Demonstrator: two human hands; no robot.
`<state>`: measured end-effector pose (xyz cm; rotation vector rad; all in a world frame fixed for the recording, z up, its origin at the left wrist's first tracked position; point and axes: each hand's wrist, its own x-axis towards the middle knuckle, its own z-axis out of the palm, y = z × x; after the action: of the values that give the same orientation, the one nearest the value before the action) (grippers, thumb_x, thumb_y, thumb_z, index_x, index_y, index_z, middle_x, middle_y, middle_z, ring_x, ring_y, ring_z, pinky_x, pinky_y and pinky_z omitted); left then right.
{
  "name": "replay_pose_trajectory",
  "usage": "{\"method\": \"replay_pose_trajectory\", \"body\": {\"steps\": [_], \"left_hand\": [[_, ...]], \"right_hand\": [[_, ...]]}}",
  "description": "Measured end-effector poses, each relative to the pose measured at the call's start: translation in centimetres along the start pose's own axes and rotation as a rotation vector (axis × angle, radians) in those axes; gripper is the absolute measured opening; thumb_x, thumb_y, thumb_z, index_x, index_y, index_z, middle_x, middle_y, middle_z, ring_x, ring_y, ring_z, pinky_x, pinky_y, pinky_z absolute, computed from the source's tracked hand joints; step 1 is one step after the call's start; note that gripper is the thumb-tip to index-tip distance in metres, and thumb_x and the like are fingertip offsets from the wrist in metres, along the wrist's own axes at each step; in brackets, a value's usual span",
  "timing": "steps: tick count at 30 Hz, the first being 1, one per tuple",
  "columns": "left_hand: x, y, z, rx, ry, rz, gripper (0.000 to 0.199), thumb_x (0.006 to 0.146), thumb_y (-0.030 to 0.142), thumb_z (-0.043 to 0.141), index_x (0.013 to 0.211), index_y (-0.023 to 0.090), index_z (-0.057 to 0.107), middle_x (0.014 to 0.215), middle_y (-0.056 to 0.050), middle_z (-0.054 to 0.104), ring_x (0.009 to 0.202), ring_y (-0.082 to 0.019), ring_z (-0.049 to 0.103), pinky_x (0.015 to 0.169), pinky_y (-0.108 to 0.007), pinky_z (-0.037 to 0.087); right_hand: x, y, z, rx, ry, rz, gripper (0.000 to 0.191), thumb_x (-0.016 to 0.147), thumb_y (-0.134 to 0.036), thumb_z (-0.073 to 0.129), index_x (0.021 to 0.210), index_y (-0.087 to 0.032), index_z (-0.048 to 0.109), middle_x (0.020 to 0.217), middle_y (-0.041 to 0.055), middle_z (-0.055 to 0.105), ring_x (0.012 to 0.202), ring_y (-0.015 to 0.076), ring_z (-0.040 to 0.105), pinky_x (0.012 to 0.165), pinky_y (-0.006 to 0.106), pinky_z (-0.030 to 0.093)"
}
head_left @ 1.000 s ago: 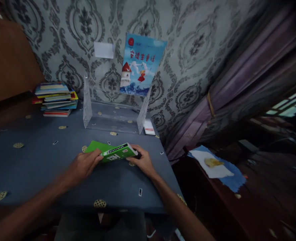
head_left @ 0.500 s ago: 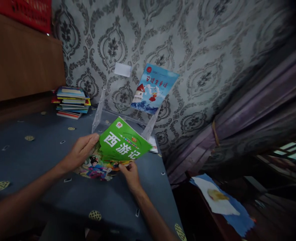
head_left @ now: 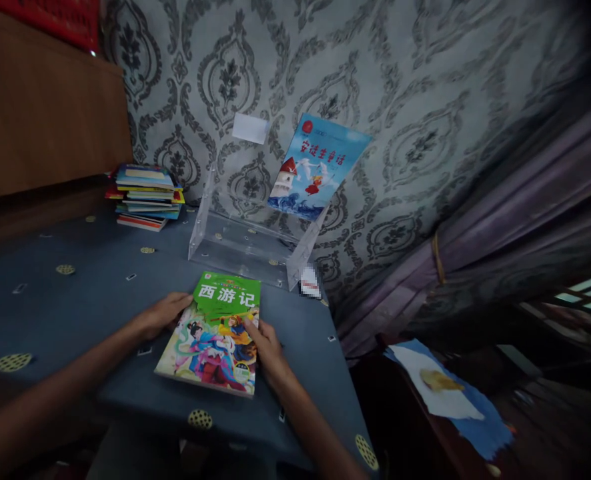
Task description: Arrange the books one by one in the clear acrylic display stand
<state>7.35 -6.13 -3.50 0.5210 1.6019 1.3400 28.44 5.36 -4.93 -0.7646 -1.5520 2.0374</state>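
One left hand (head_left: 168, 313) and one right hand (head_left: 268, 343) make two, with one green book (head_left: 215, 340) between them. Farther off there is one clear stand (head_left: 243, 259), with one blue book (head_left: 318, 170) and one white card (head_left: 251, 128) showing above its base. All this is at one table (head_left: 95, 307). Far left is one stack of books (head_left: 148, 197), several deep, its layers too tight to count, and one red basket (head_left: 50, 17). On the right are one curtain (head_left: 400, 287), one tie (head_left: 437, 259), one white sheet (head_left: 455, 403) and one blue cloth (head_left: 490, 433).
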Motion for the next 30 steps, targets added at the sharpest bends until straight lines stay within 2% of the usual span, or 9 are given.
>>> {"method": "replay_pose_trajectory", "body": {"steps": [4,6,9,11,15,18,20,23,30], "left_hand": [[0.7,0.4,-1.6,0.683,0.055,0.213,0.034,0.085,0.044,0.061,0.062,0.021,0.054,0.049,0.002,0.056,0.043,-0.015,0.054,0.046,-0.024,0.036],[1.0,0.9,-1.6,1.099,0.152,0.368,0.031,0.092,0.041,0.052,0.067,0.021,0.056,0.063,-0.003,0.064,0.061,-0.019,0.063,0.057,-0.027,0.041],[1.4,1.5,-0.6,1.383,0.241,0.506,0.023,0.097,0.034,0.044,0.089,0.021,0.062,0.089,-0.008,0.071,0.088,-0.025,0.067,0.070,-0.032,0.046],[1.9,1.5,0.2,1.455,0.240,0.622,0.021,0.098,0.028,0.044,0.104,0.019,0.062,0.105,-0.011,0.070,0.102,-0.028,0.064,0.080,-0.035,0.047],[3.1,0.8,1.1,1.486,0.204,0.713,0.027,0.098,0.021,0.043,0.118,0.017,0.060,0.120,-0.015,0.067,0.112,-0.030,0.061,0.091,-0.042,0.046],[3.6,0.2,1.0,1.476,0.200,0.720,0.029,0.099,0.020,0.039,0.120,0.016,0.059,0.122,-0.015,0.066,0.112,-0.029,0.061,0.092,-0.042,0.046],[3.8,-0.1,0.8,1.470,0.209,0.732,0.030,0.099,0.019,0.038,0.121,0.017,0.059,0.123,-0.015,0.066,0.112,-0.029,0.061,0.092,-0.042,0.046],[3.9,-0.4,0.6,1.439,0.218,0.757,0.031,0.097,0.017,0.039,0.119,0.017,0.060,0.121,-0.015,0.067,0.110,-0.030,0.062,0.091,-0.043,0.046],[3.8,0.0,0.8,1.487,0.217,0.741,0.030,0.099,0.021,0.039,0.116,0.015,0.062,0.117,-0.016,0.067,0.106,-0.031,0.061,0.089,-0.044,0.046]], "right_hand": [[0.1,0.6,-0.8,-0.138,-0.003,0.106,0.060,0.065,-0.069,0.077,0.090,-0.017,0.062,0.065,0.0001,0.070,0.042,0.0126,0.056,0.037,0.023,0.040],[0.1,0.5,-1.4,-0.222,-0.004,0.152,0.063,0.063,-0.070,0.077,0.093,-0.018,0.058,0.061,-0.0028,0.067,0.038,0.0105,0.051,0.033,0.021,0.035],[0.0,-0.4,-2.7,-0.398,-0.048,0.224,0.057,0.068,-0.070,0.073,0.091,-0.021,0.053,0.057,-0.0043,0.064,0.039,0.0132,0.055,0.036,0.022,0.039],[-0.1,-1.7,-3.4,-0.690,-0.007,0.175,0.043,0.080,-0.061,0.066,0.080,-0.021,0.054,0.053,-0.0026,0.062,0.042,0.0149,0.058,0.040,0.022,0.039],[0.8,-4.2,-2.4,-1.258,0.163,-0.186,0.029,0.096,-0.036,0.052,0.075,-0.019,0.064,0.068,0.0063,0.071,0.068,0.0204,0.070,0.059,0.026,0.046],[2.6,-4.1,0.8,-1.285,0.025,-0.382,0.029,0.100,-0.029,0.043,0.110,-0.017,0.068,0.103,0.0110,0.076,0.096,0.0237,0.072,0.081,0.032,0.053],[4.2,-3.1,2.9,-1.299,-0.133,-0.516,0.038,0.099,-0.023,0.043,0.134,-0.016,0.057,0.134,0.0147,0.064,0.124,0.0251,0.060,0.101,0.037,0.049],[6.7,-1.1,4.7,-1.333,-0.242,-0.571,0.051,0.097,-0.016,0.041,0.148,-0.009,0.041,0.149,0.0202,0.050,0.139,0.0264,0.048,0.115,0.045,0.038],[7.6,0.5,1.5,-1.298,-0.207,-0.586,0.049,0.101,-0.020,0.039,0.150,-0.017,0.040,0.151,0.0154,0.049,0.146,0.0233,0.039,0.120,0.047,0.034]]}}
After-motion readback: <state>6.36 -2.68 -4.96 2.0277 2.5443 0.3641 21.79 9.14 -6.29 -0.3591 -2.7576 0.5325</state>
